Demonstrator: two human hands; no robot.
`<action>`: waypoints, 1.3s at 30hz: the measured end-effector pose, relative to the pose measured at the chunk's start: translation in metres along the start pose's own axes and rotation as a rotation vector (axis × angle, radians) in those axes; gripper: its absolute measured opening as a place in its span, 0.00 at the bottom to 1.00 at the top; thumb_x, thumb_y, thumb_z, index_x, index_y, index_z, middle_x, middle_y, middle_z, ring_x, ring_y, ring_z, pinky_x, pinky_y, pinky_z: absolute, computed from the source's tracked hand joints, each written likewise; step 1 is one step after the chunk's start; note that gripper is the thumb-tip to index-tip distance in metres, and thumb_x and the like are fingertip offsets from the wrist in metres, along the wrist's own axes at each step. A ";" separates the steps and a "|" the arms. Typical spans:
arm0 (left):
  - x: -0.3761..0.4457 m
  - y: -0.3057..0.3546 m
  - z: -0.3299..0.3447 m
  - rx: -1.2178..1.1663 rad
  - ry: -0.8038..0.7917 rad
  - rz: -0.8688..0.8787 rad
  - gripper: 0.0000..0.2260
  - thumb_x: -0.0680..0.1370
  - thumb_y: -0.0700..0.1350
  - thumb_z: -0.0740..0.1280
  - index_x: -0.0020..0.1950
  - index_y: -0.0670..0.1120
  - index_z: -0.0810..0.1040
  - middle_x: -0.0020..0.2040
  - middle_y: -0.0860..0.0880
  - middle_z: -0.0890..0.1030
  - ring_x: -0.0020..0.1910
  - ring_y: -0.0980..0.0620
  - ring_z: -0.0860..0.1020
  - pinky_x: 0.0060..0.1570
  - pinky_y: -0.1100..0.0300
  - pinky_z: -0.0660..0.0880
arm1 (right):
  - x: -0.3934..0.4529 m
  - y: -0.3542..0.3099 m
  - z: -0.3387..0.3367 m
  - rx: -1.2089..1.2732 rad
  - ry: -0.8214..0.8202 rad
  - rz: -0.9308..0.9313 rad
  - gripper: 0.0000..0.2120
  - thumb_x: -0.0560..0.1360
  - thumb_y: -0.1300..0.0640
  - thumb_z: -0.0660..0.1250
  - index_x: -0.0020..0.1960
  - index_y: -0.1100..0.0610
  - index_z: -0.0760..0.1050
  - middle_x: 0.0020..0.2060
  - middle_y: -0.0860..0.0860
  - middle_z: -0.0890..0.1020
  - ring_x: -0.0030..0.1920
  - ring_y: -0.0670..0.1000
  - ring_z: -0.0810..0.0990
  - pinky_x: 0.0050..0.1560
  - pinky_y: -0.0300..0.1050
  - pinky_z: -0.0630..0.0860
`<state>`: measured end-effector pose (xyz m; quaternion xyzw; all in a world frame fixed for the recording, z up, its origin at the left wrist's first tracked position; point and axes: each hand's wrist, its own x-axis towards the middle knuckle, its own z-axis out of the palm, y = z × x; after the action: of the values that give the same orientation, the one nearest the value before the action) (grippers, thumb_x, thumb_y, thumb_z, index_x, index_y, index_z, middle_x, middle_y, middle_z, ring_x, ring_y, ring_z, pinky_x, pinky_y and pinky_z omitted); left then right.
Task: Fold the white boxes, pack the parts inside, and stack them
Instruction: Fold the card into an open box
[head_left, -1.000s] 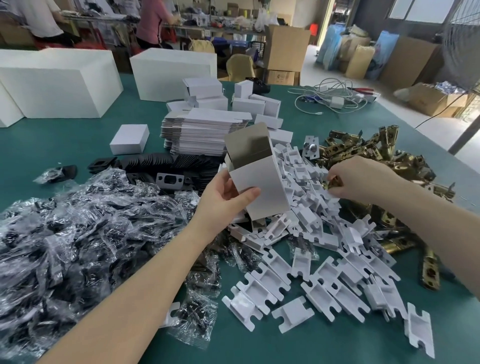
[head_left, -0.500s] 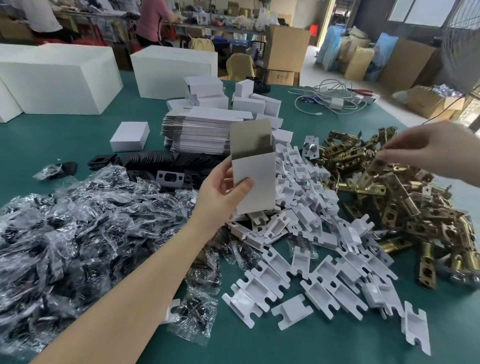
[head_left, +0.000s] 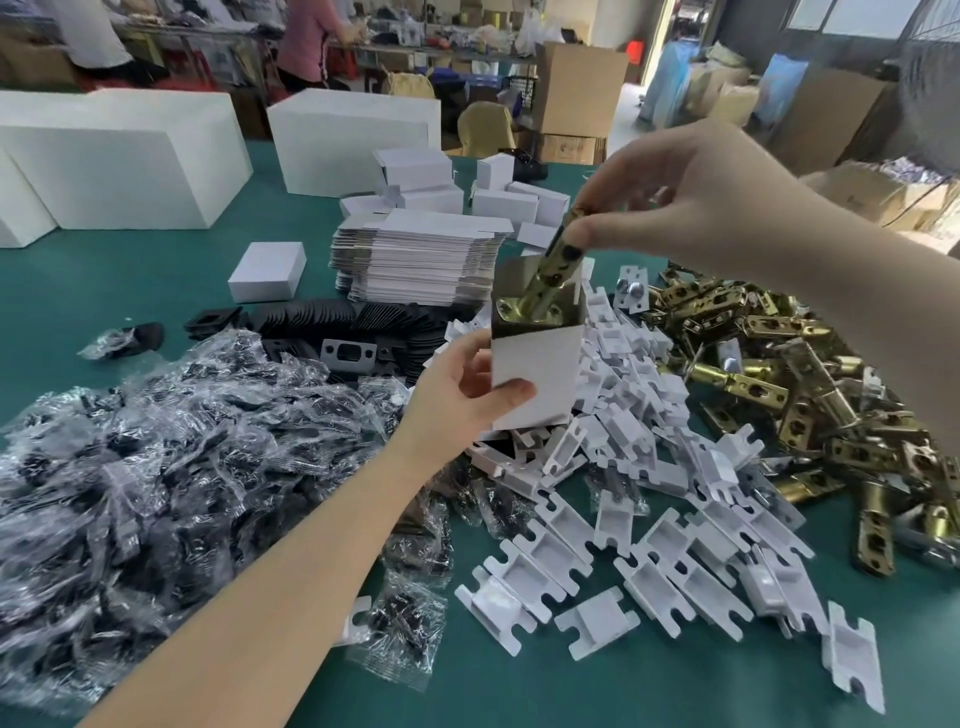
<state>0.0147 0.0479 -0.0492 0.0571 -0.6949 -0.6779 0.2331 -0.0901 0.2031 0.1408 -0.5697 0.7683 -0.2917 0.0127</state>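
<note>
Your left hand holds the open white box upright above the middle of the desk, thumb across its near face and fingers curled round its left side. Your right hand pinches the top end of a brass latch in a narrow grip, its plate end already down inside the box mouth and its body tilted up to the right. Right of the box lies the pile of brass latches; near and right of it, white plastic inserts. Bagged black parts fill the near left. A stack of flat boxes sits just beyond the box.
</note>
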 end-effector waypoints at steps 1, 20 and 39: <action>0.000 -0.001 0.000 -0.005 0.005 -0.005 0.19 0.73 0.37 0.75 0.59 0.54 0.77 0.53 0.50 0.85 0.50 0.53 0.84 0.41 0.62 0.80 | 0.002 0.000 0.000 -0.026 -0.012 -0.005 0.10 0.65 0.42 0.69 0.43 0.44 0.78 0.31 0.28 0.79 0.31 0.37 0.74 0.34 0.28 0.72; 0.001 0.002 0.000 0.016 0.027 -0.007 0.20 0.71 0.42 0.76 0.54 0.64 0.78 0.52 0.51 0.85 0.50 0.52 0.84 0.42 0.61 0.80 | -0.031 0.052 0.043 -0.232 0.294 0.183 0.21 0.76 0.37 0.59 0.35 0.52 0.77 0.28 0.45 0.76 0.26 0.41 0.72 0.27 0.31 0.63; 0.004 -0.005 0.001 0.037 0.037 -0.030 0.23 0.69 0.46 0.75 0.63 0.54 0.75 0.54 0.50 0.85 0.52 0.52 0.84 0.51 0.54 0.81 | -0.069 0.076 0.099 -0.836 -0.355 0.569 0.11 0.79 0.60 0.63 0.60 0.52 0.78 0.53 0.52 0.80 0.48 0.54 0.80 0.37 0.45 0.78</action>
<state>0.0097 0.0468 -0.0525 0.0843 -0.7020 -0.6671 0.2346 -0.0970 0.2349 0.0019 -0.3362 0.9289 0.1549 -0.0068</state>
